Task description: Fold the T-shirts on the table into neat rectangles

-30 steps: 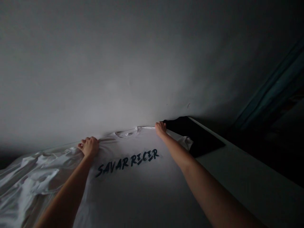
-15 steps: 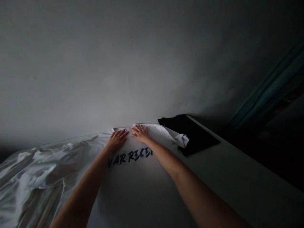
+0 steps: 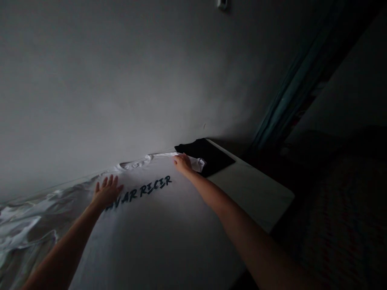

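Observation:
A white T-shirt with dark lettering lies spread on a pale table, its collar towards the wall. My left hand is over the shirt's left part beside the lettering, fingers spread. My right hand is at the right shoulder of the shirt, by the sleeve; its fingers are bent downward and partly hidden, so whether they pinch the cloth cannot be made out. Just beyond it, the white sleeve overlaps a flat black cloth.
A grey wall rises along the table's far edge. Crumpled whitish cloth or plastic covers the left end. A teal curtain hangs at the right, and a dark patterned surface lies beyond the table's right end.
My hands have moved apart, the left one towards the left and the right one along to the shirt's right shoulder. The view has turned right, showing the table's end.

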{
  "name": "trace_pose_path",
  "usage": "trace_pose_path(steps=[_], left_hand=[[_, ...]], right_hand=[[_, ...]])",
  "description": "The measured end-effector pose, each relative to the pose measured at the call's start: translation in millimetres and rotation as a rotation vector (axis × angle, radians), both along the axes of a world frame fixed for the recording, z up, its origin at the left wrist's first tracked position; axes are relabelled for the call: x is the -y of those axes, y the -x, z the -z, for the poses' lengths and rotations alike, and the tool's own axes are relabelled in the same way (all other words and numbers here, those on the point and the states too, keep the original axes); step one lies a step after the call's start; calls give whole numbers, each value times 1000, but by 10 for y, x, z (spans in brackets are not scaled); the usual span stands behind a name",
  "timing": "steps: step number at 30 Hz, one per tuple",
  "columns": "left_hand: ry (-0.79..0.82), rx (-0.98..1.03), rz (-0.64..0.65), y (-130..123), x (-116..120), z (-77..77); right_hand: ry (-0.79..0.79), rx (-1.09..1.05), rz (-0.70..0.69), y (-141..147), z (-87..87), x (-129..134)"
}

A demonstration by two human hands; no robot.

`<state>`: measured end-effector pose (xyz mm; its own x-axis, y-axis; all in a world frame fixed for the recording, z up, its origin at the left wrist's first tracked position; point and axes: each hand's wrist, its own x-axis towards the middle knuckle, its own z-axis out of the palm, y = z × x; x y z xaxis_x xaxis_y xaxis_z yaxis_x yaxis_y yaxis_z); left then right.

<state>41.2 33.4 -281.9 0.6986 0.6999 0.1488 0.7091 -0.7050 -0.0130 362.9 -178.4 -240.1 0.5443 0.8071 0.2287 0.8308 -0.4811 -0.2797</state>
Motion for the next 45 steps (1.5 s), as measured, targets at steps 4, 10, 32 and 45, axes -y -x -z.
trace_pose_path(steps=[4, 10, 32, 45], left_hand=[[-41, -79, 195, -399, 685, -32], [83, -41, 392, -1518, 1450, -177], [-49, 244, 335, -2856, 1778, 256], [-12, 246, 316, -2879, 1836, 266]], right_hand=[[-124, -65, 209, -511, -150, 528], [-157, -192, 97, -1111, -105, 1094], [-330, -176, 256, -1700, 172, 741], [-139, -235, 463, -1845, 81, 528]])
